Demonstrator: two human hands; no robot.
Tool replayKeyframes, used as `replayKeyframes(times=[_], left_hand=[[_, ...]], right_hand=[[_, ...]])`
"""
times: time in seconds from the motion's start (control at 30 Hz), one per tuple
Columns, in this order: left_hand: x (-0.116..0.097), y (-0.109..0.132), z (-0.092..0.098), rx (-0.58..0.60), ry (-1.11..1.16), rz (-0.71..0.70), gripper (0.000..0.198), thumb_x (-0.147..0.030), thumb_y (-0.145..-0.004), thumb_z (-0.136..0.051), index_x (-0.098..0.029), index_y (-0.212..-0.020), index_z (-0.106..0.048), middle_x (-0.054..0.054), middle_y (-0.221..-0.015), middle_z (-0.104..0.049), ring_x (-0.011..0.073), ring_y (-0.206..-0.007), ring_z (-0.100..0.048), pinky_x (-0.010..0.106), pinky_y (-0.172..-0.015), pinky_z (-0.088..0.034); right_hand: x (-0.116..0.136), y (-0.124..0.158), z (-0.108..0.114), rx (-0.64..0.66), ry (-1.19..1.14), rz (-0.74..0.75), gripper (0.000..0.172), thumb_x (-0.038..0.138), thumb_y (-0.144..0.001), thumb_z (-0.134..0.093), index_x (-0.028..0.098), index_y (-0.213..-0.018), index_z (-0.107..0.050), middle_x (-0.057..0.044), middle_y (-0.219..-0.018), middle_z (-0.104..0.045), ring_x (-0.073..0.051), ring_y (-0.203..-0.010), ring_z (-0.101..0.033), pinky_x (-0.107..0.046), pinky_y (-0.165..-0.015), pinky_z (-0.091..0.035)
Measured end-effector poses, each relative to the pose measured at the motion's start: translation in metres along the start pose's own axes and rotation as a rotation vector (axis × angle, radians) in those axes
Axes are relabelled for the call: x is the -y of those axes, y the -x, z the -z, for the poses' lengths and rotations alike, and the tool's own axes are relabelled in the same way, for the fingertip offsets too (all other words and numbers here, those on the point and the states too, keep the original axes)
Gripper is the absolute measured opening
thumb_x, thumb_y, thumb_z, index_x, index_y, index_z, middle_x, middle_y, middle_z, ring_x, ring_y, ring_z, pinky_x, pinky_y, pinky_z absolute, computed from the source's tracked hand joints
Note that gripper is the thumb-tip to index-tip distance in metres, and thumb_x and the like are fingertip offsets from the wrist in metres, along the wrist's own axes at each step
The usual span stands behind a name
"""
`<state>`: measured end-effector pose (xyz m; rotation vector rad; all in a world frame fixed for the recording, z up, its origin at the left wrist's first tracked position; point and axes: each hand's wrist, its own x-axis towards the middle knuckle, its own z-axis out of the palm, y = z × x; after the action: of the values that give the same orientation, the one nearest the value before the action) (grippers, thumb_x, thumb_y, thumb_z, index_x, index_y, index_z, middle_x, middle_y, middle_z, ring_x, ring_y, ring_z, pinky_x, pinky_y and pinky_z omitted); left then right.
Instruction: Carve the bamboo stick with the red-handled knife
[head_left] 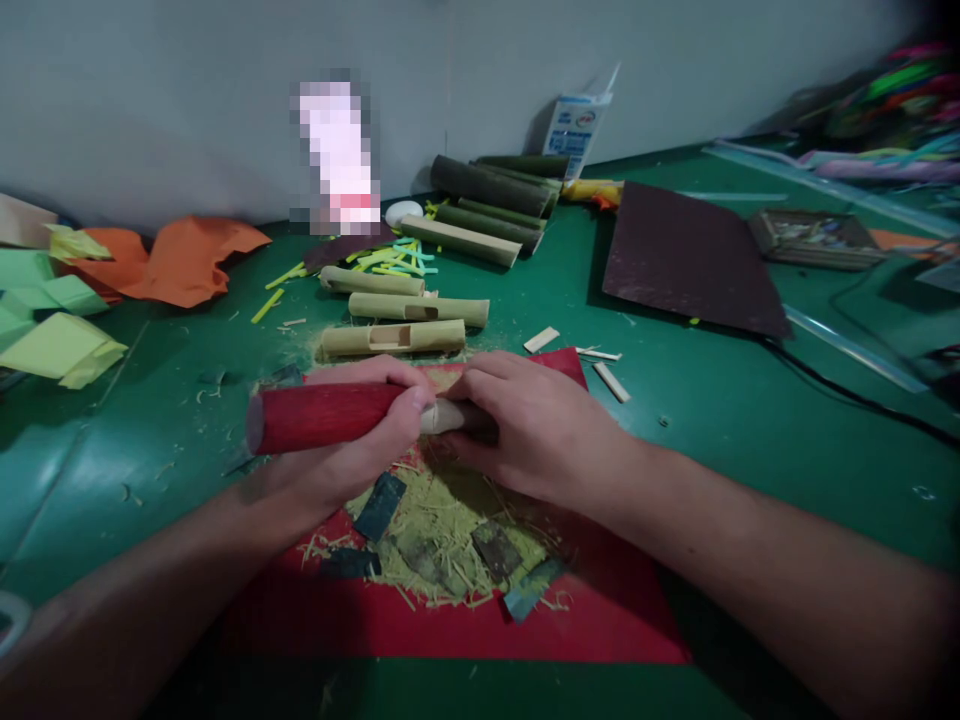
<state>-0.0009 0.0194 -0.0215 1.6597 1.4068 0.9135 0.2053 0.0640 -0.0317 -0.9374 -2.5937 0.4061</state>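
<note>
My left hand [394, 425] is closed around a red cylinder [322, 418] with a smooth, wood-like side, its blunt end pointing left. A pale, rounded piece [442, 417] shows at the cylinder's right end, between both hands. Around that piece and a darker part beside it, my right hand [525, 420] has its fingers curled; its grip partly hides them. Beneath the hands, a red sheet [465, 635] carries a heap of fine shavings and dust [435, 510]. Several dark, sandpaper-like pieces, one of them a rectangle [380, 506], lie in the heap.
Beyond my hands lie cut bamboo tubes, one with a rectangular opening [394, 338]. Dark green bamboo lengths [491, 187] are stacked by the wall. Orange paper [184, 262] and green paper [60, 345] are left; a dark sheet [690, 260] and a cable [847, 380] are right.
</note>
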Motion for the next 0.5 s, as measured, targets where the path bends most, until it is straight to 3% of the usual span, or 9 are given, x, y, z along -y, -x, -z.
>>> replayKeyframes(times=[0.07,0.17,0.3,0.5], left_hand=[[-0.005,-0.001,0.0,-0.038,-0.09,-0.074,0.02,-0.043,-0.094,-0.058,-0.027,-0.087,-0.069,-0.002,-0.077,-0.069,0.0149,-0.069,-0.063,0.026,-0.062,-0.05],[-0.015,-0.002,-0.001,0.001,-0.174,-0.147,0.016,-0.035,-0.093,-0.058,-0.027,-0.085,-0.069,-0.005,-0.079,-0.07,0.0134,-0.072,-0.064,0.023,-0.065,-0.051],[-0.027,-0.004,-0.005,-0.004,-0.232,-0.159,0.016,-0.027,-0.088,-0.055,-0.022,-0.081,-0.069,-0.004,-0.081,-0.073,0.0145,-0.076,-0.067,0.022,-0.066,-0.052],[-0.027,-0.007,-0.01,0.001,-0.328,-0.211,0.02,-0.027,-0.083,-0.049,-0.022,-0.069,-0.063,-0.003,-0.066,-0.066,0.0135,-0.061,-0.058,0.026,-0.059,-0.048]], right_hand=[[0.0,0.0,0.0,-0.001,0.015,-0.001,0.016,0.029,-0.083,-0.069,0.016,-0.083,-0.059,-0.005,-0.083,-0.059,-0.017,-0.076,-0.049,-0.03,-0.063,-0.034],[0.001,0.0,-0.001,-0.016,0.028,0.0,0.017,0.03,-0.082,-0.07,0.016,-0.083,-0.059,-0.006,-0.084,-0.06,-0.018,-0.077,-0.049,-0.03,-0.064,-0.034],[0.001,-0.001,-0.001,-0.007,0.023,-0.019,0.016,0.028,-0.082,-0.069,0.016,-0.082,-0.06,-0.006,-0.086,-0.062,-0.019,-0.08,-0.052,-0.031,-0.068,-0.036],[-0.001,-0.003,0.001,0.031,0.017,-0.059,0.018,0.033,-0.085,-0.067,0.016,-0.084,-0.061,-0.007,-0.09,-0.063,-0.02,-0.084,-0.054,-0.031,-0.072,-0.038]])
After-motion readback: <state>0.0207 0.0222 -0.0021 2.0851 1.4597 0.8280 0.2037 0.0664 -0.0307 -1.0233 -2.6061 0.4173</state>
